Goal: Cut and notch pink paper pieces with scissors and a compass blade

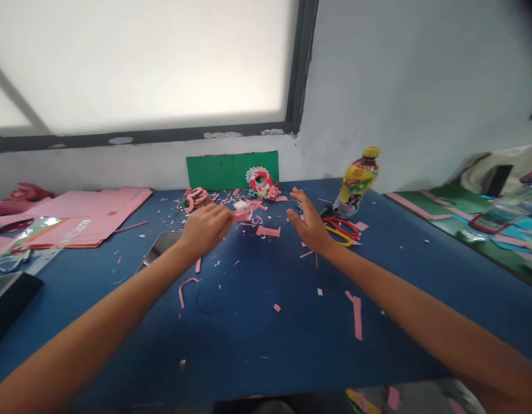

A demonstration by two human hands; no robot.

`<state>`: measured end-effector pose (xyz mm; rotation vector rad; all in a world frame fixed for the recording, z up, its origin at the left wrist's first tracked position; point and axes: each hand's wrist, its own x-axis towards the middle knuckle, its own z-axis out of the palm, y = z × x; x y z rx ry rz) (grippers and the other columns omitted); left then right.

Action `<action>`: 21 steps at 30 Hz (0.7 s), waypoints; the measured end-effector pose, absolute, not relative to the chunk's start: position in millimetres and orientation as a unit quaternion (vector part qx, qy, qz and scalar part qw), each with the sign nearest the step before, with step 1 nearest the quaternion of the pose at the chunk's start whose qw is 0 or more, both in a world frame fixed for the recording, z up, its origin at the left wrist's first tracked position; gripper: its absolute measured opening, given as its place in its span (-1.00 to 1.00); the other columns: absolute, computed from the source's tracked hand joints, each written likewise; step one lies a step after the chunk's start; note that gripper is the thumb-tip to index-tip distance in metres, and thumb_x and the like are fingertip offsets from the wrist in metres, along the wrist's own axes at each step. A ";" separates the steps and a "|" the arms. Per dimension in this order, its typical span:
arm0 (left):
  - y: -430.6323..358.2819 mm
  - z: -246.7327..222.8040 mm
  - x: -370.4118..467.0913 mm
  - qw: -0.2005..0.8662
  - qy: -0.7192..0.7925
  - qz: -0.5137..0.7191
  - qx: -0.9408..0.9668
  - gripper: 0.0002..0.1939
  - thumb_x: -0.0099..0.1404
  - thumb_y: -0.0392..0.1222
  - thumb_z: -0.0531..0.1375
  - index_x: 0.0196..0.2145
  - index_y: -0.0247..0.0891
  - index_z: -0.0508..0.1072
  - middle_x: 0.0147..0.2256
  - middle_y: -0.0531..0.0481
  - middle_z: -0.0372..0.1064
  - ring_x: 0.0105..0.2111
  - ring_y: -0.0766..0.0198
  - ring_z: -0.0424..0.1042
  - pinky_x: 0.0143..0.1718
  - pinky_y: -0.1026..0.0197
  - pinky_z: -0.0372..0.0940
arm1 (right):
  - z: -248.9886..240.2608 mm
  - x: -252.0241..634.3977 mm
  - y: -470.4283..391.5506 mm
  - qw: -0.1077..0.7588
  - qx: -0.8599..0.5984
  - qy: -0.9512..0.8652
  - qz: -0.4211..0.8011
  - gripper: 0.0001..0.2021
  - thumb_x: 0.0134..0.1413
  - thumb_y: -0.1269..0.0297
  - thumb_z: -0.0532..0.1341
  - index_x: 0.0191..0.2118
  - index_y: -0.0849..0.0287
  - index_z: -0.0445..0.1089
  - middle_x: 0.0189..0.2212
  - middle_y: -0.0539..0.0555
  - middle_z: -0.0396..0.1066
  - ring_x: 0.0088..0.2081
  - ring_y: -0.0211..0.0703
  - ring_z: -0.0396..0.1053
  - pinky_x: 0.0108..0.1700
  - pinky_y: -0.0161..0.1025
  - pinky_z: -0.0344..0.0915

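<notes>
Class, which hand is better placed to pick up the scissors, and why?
Probably the right hand: it looks empty and is nearer the scissors; the left hand holds pink paper.

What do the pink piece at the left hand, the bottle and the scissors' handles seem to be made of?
Pink piece: probably matte paper, going by its thin, shineless look; blur leaves this open.
Bottle: likely clear, glossy plastic; its base is see-through below the printed label.
Handles: perhaps smooth plastic, judging by the even red and yellow colour.

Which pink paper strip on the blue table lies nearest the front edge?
The straight pink paper strip, right of centre; the curved pink paper strip and others lie farther back.
</notes>
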<state>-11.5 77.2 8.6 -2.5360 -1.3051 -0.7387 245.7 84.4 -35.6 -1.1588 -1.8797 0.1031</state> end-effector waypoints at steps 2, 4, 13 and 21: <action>60.8 -0.9 -10.4 0.090 -0.396 -0.241 -0.881 -0.76 0.28 -0.14 -0.01 -0.33 -0.24 0.43 -0.26 -0.10 0.44 -0.22 0.14 0.38 -0.16 0.10 0.23 | -35.4 248.5 74.1 0.420 -0.421 -0.802 0.056 -0.43 0.10 -0.04 0.00 0.15 0.19 -0.03 0.19 0.24 -0.02 0.22 -0.06 -0.09 0.19 -0.01 -0.05; 42.5 -9.6 -11.3 0.075 -0.365 -0.238 -0.897 -0.79 0.26 -0.13 0.02 -0.34 -0.19 0.43 -0.29 -0.02 0.46 -0.28 0.22 0.41 -0.23 0.19 0.26 | -36.0 248.4 54.1 0.366 -0.349 -0.859 0.080 -0.46 0.09 0.03 0.06 0.14 0.14 -0.01 0.18 0.22 0.02 0.19 -0.07 -0.01 0.16 -0.02 0.02; 24.5 -4.2 -41.0 0.019 -0.480 -0.402 -0.780 -0.93 0.20 -0.19 0.08 -0.40 -0.23 0.29 -0.60 0.13 0.27 -0.65 0.39 0.29 -0.65 0.38 0.19 | -46.1 215.0 -36.8 0.070 -0.077 -0.978 0.180 -0.57 0.18 0.15 -0.02 0.15 0.10 0.11 0.17 0.02 0.09 0.22 -0.21 -0.08 0.24 -0.12 -0.17; 21.6 22.1 -33.0 -0.171 -0.513 -0.538 -0.647 -0.89 0.08 -0.16 0.20 -0.47 -0.21 0.34 -0.58 0.14 0.23 -0.61 0.43 0.25 -0.61 0.40 0.17 | -54.7 229.0 0.7 0.117 -0.318 -0.932 0.126 -0.50 0.20 0.24 -0.07 0.24 0.17 -0.09 0.23 0.11 -0.10 0.24 -0.16 -0.20 0.23 -0.09 -0.15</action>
